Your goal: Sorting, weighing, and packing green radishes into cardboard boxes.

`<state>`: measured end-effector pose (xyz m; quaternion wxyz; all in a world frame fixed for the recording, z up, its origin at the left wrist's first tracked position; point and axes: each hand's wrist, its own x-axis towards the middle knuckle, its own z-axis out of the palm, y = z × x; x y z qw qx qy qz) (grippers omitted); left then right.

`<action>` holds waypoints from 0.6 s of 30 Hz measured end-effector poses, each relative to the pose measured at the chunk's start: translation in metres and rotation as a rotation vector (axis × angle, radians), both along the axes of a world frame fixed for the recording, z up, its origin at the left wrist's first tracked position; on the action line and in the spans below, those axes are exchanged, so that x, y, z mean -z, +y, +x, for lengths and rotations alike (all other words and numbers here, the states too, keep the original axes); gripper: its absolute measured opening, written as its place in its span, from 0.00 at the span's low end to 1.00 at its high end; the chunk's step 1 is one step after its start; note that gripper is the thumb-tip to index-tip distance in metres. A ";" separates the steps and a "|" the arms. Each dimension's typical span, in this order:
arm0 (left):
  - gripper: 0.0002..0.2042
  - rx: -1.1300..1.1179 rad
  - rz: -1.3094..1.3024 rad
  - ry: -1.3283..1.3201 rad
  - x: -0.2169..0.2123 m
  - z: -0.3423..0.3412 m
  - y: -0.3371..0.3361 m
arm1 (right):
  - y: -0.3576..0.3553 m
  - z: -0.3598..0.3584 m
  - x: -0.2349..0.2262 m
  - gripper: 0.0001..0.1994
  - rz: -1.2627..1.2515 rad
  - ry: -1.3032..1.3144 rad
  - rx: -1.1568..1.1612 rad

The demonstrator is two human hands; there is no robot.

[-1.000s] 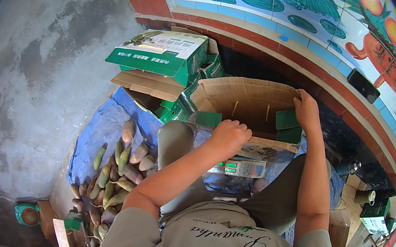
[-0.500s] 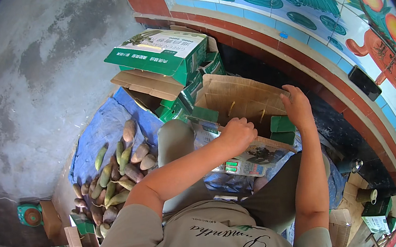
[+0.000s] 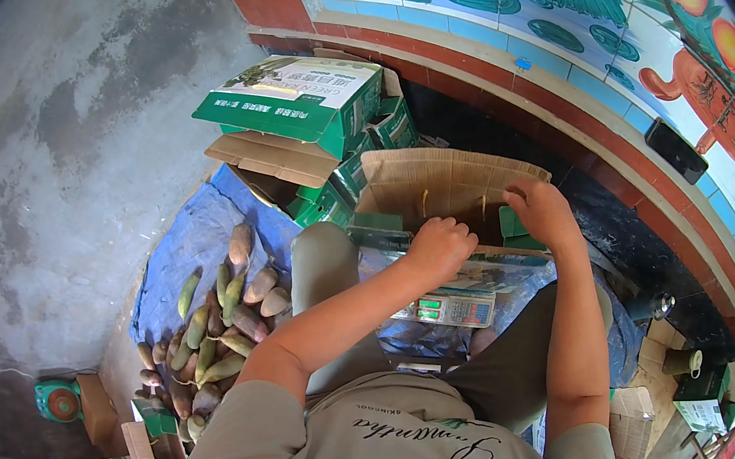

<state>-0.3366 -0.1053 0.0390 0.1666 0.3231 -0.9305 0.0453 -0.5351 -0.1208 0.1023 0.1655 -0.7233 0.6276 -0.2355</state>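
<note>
Both hands (image 3: 489, 232) lower, carton flap (image 3: 445, 184) folded down

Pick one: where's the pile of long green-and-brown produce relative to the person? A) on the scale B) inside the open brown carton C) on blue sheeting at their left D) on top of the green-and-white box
C: the produce pile lies on the blue sheeting on the floor to the person's left, while both the left hand and the right hand are at the open brown carton.
</note>
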 end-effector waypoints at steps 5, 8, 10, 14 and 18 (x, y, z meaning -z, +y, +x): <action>0.03 -0.062 0.071 0.006 -0.004 0.011 0.010 | 0.004 0.003 -0.006 0.12 0.067 0.037 -0.078; 0.03 -0.106 0.078 -0.026 -0.008 0.028 0.011 | 0.008 0.002 -0.007 0.13 0.113 0.054 -0.124; 0.02 -0.152 0.088 -0.065 -0.006 0.042 0.009 | 0.009 0.003 -0.009 0.13 0.129 0.065 -0.155; 0.01 -0.162 0.098 -0.103 -0.001 0.054 0.005 | 0.013 0.015 -0.016 0.16 0.277 0.032 -0.261; 0.02 -0.169 -0.008 0.001 -0.006 0.047 -0.005 | 0.011 0.019 -0.008 0.18 0.353 0.076 -0.359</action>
